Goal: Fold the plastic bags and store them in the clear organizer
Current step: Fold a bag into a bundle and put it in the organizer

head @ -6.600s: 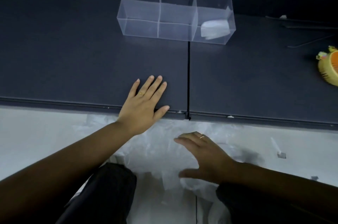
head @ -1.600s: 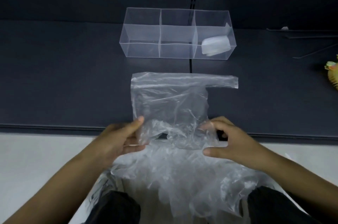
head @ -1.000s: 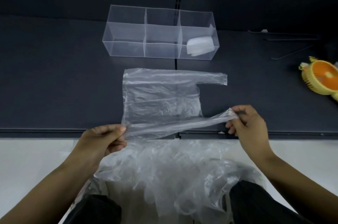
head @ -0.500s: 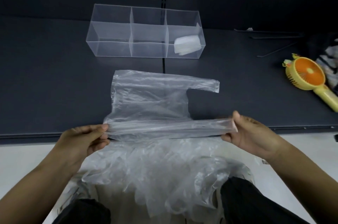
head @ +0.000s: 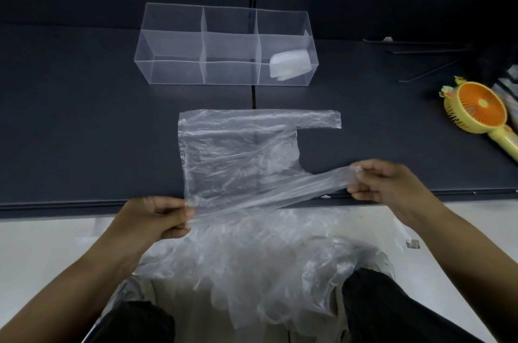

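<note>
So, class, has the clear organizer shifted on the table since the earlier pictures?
No. The clear organizer keeps its right-hand divider lined up with the table seam, as earlier; only the camera moved.

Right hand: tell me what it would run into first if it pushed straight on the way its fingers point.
The right hand, pinching the plastic bag's near handle, points left. It would likely meet that bag's flat body on the dark surface first, though its height is unclear.

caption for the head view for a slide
Left hand and right hand pinch the near edge of a plastic bag spread before the clear organizer
</note>
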Motion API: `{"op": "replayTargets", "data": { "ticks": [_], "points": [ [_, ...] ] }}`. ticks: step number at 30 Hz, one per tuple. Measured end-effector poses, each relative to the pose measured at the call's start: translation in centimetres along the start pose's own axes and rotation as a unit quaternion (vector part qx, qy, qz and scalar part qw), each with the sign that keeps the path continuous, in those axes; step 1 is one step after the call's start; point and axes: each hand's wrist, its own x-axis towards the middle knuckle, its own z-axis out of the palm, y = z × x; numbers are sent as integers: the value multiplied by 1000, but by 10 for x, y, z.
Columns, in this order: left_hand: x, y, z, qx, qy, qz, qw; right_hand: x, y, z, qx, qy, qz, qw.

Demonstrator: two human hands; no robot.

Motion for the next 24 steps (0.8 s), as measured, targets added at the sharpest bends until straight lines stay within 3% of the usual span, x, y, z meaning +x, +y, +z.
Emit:
{"op": "replayTargets", "data": {
  "ticks": [4,12,15,20,24],
  "points": [
    [0,-1,-3,-20,1,-14,1000,-3,7,-3,8,43,5,999],
    [-2,-7,1,-135,10,-48,990,-11,14,-6,2,33,97,995],
    [-3,-8,1,-149,10,-53,987,-11,16,-8,-27,54,95,994],
    [-4,-8,-4,-96,-29,-52,994,-13,19,-8,-161,65,40,984],
    [-6,-3,2,-1,-119,-96,988,-11,20,-5,-204,63,14,977]
  ]
}}
